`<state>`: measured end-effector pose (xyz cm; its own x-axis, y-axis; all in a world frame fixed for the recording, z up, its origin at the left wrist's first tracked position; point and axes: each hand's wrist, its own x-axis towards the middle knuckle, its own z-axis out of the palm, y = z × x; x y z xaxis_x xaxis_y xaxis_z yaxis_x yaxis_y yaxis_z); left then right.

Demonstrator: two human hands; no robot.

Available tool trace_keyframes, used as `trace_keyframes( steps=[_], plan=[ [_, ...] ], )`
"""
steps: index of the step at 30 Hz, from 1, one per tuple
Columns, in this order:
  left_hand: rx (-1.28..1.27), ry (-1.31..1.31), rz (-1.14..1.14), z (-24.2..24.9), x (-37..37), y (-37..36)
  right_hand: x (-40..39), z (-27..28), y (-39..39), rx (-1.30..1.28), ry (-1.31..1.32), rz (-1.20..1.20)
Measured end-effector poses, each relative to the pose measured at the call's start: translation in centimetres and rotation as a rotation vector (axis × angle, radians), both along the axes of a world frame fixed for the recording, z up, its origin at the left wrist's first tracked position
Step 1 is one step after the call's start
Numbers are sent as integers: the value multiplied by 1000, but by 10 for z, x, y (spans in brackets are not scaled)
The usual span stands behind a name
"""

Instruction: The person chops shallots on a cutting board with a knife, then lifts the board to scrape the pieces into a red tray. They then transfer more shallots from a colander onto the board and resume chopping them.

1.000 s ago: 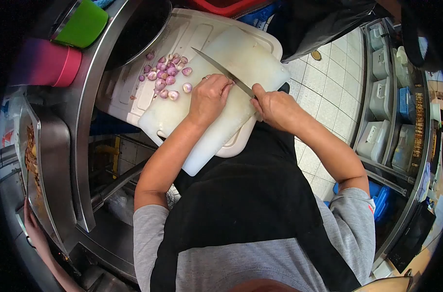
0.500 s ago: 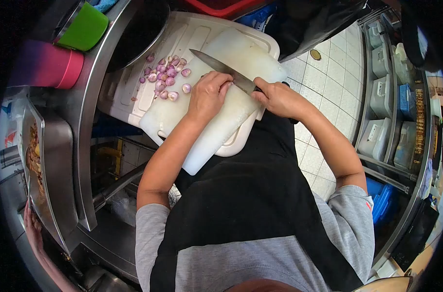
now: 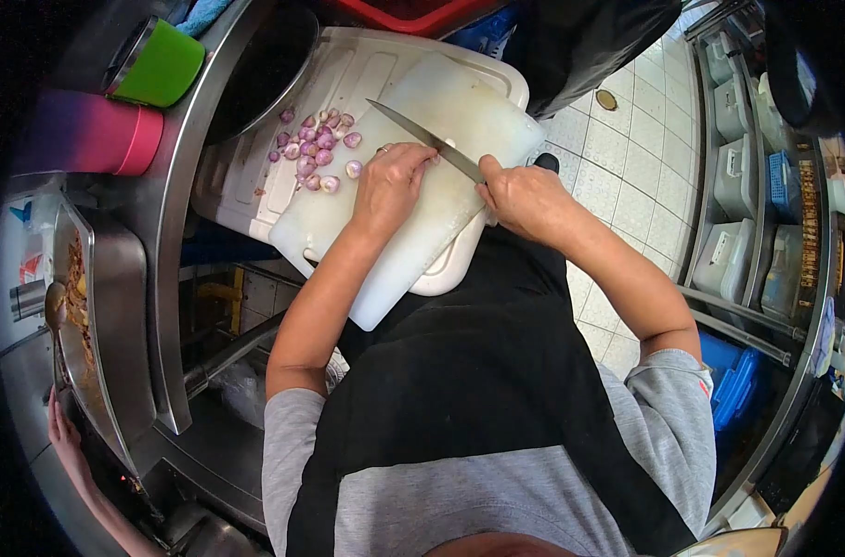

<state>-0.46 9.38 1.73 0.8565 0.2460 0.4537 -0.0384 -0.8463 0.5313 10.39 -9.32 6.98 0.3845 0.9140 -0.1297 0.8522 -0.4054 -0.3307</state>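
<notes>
Fingers (image 3: pixel 429 154) of left hand (image 3: pixel 390 186) — curled beside knife blade (image 3: pixel 422 135).

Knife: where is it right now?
Head view, just above centre: the knife is over the white cutting board, handle in the right hand, blade by the fingertips of the left hand, shallots off to the left.

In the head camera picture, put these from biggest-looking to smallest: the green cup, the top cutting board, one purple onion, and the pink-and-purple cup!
1. Top cutting board
2. Pink-and-purple cup
3. Green cup
4. One purple onion, the smallest by far
</notes>
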Motion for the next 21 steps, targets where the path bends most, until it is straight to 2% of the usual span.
trace_keyframes(
  steps=[4,11,16,21],
  plan=[
    [81,-32,-41,-3,2,3,-2,28,-2,-53,-15,41],
    [100,-26,-46,-2,2,3,-4,0,7,-26,53,-28],
    [115,-18,-40,-3,2,3,-2,35,1,-145,40,20],
    [120,-51,-43,-3,2,3,-5,7,5,-104,99,-31]
  ],
)
